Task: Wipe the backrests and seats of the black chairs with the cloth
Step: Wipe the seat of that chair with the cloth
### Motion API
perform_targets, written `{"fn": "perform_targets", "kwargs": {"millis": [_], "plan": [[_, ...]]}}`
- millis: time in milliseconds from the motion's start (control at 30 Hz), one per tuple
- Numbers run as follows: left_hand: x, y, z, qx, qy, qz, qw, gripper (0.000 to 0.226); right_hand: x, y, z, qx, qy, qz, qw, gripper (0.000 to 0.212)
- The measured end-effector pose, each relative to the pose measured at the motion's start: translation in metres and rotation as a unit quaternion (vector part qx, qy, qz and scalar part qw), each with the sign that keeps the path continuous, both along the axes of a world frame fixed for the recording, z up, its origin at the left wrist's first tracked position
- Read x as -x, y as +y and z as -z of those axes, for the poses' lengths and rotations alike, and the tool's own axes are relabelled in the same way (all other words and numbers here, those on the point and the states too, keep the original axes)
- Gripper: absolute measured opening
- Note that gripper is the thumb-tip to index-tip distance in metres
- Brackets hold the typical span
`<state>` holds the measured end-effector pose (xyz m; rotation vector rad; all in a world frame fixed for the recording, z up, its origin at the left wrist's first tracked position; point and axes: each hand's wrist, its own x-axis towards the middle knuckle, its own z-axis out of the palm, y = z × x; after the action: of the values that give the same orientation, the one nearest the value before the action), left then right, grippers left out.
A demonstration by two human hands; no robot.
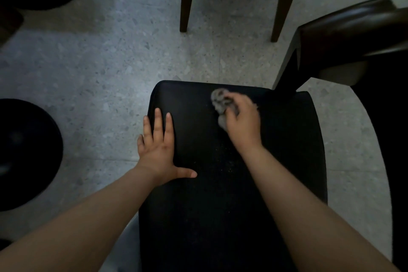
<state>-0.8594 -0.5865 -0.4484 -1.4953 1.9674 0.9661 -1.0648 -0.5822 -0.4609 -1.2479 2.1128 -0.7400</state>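
Speckled floor (88, 62) surrounds the black seat (231, 183) where my right hand (242, 123) grips the cloth (218, 101), my left hand (159, 146) flat beside it.

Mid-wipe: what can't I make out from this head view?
Cloth: motion-blurred, partly under the right hand.
Backrest at upper right: blurred, cut off by right edge.
Seat near end: past bottom edge, behind forearms.
Pale specks on seat: too small to identify.

It looks like a dining area, whether in a café or a home cannot be told. Several black padded chairs (220, 194) on dark wooden legs (187, 0) stand close together on a pale speckled floor (99, 62), with round black seats (26, 152) at the left.
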Motion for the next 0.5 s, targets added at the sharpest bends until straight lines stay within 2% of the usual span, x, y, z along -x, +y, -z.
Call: {"fn": "perform_targets", "kwargs": {"millis": [67, 133, 233, 333, 433, 500], "plan": [[-0.001, 0.000, 0.001, 0.004, 0.003, -0.002, 1.000, 0.157, -0.014, 0.024, -0.007, -0.015, -0.059, -0.068, 0.996, 0.031], [-0.002, 0.001, 0.002, 0.003, 0.013, -0.006, 1.000, 0.158, -0.013, 0.033, -0.014, -0.011, -0.091, -0.072, 0.993, 0.032], [-0.007, 0.001, 0.004, 0.010, 0.039, -0.007, 0.999, 0.158, 0.010, 0.008, -0.019, 0.036, -0.022, 0.017, 0.999, 0.033], [-0.016, 0.000, 0.006, 0.010, 0.094, -0.020, 0.995, 0.154, 0.026, -0.017, -0.008, 0.027, 0.020, 0.075, 0.997, 0.031], [-0.029, 0.002, 0.007, 0.019, 0.161, -0.069, 0.984, 0.148, 0.004, -0.007, 0.003, 0.009, 0.037, 0.080, 0.996, 0.030], [-0.037, 0.004, 0.008, 0.018, 0.169, -0.121, 0.978, 0.148, -0.017, 0.015, 0.003, 0.010, 0.014, 0.035, 0.999, 0.031]]}}
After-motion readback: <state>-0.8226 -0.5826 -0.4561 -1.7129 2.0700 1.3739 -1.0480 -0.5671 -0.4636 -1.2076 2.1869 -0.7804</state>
